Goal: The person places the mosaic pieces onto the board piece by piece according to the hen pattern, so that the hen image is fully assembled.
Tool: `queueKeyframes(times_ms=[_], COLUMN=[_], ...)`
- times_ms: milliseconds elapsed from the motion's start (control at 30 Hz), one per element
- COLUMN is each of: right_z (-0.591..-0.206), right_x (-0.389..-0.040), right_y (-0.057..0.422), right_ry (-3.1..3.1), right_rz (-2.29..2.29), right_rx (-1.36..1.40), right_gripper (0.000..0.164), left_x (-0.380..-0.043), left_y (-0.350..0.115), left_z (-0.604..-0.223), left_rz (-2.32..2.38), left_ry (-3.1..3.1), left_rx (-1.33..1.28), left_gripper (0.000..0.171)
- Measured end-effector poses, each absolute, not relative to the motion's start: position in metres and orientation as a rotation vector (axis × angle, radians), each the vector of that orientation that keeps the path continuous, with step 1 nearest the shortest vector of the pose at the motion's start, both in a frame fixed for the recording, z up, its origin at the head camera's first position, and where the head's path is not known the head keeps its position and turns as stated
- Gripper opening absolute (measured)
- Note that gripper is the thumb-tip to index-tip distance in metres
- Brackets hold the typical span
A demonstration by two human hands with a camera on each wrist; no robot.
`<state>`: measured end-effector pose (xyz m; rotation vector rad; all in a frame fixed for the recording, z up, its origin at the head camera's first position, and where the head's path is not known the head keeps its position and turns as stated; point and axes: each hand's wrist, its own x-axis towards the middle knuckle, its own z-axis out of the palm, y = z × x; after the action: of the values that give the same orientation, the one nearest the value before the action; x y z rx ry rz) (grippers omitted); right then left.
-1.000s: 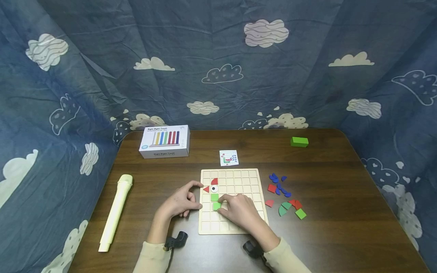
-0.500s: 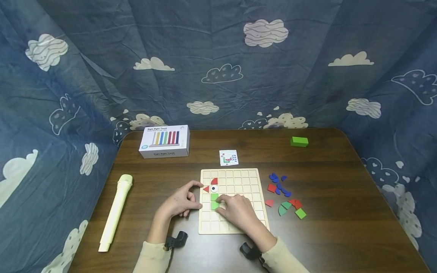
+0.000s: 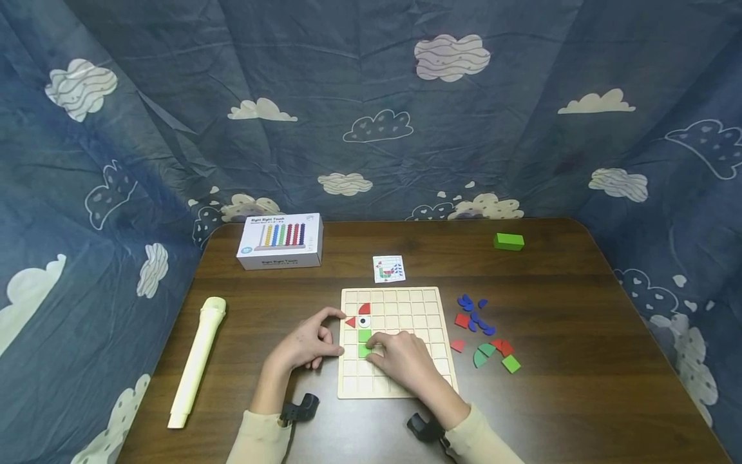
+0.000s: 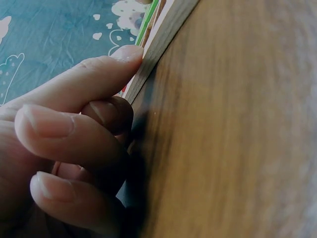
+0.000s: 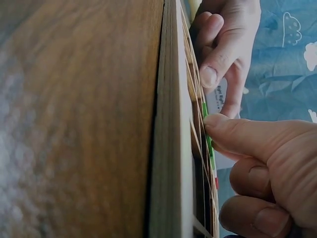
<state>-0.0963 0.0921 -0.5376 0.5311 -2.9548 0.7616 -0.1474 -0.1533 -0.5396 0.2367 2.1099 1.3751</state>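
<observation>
A pale wooden grid board (image 3: 413,309) lies in the middle of the table. My right hand (image 3: 404,358) reaches over it, thumb and index finger pinching a green square tile (image 3: 362,351). Directly above that tile sits another green square (image 3: 364,335), in line with a white eye tile (image 3: 364,321) and a red quarter-circle (image 3: 364,309). A red triangle (image 3: 350,322) is beside the eye. My left hand (image 3: 303,341) touches the board's left edge with its thumb and index finger spread apart; in the left wrist view its other fingers bend inward.
To the board's right lie loose blue pieces (image 3: 473,317), green quarter-circles (image 3: 480,357), red pieces (image 3: 461,320) and a green square (image 3: 511,364). A printed pattern card (image 3: 388,269) lies behind the board. Farther off are a white box (image 3: 280,241), a green block (image 3: 509,241) and a cream baton-like tube (image 3: 197,361).
The right hand has shifted the lower green square slightly left, into line under the upper one, then stayed there. The left hand has kept its place at the board's edge.
</observation>
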Motion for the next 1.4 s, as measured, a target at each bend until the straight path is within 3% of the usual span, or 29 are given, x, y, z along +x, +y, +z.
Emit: queueKeyframes(times_ms=[367, 600, 867, 1033, 1400], right_z=[-0.519, -0.513, -0.525, -0.537, -0.545], right_x=[-0.092, -0.079, -0.053, -0.05, -0.056], right_y=[0.124, 0.199, 0.284, 0.293, 0.283], right_ry=[-2.938, -2.759, -2.918, -3.063, -3.081], right_rz=[1.136, 1.319, 1.267, 1.203, 0.954], right_rx=[0.425, 0.387, 0.01, -0.013, 0.026], right_gripper=[0.014, 0.019, 0.03, 0.036, 0.028], left_x=[-0.146, -0.147, -0.145, -0.145, -0.145], left_y=[-0.153, -0.149, -0.147, -0.148, -0.149], left_z=[-0.54, -0.539, -0.538, -0.537, -0.54], left_rz=[1.371, 1.375, 1.37, 1.369, 1.367], left_ry=[2.118, 2.139, 2.152, 2.154, 2.157], left_rx=[0.219, 0.191, 0.171, 0.167, 0.163], left_gripper=[0.066, 0.066, 0.068, 0.067, 0.067])
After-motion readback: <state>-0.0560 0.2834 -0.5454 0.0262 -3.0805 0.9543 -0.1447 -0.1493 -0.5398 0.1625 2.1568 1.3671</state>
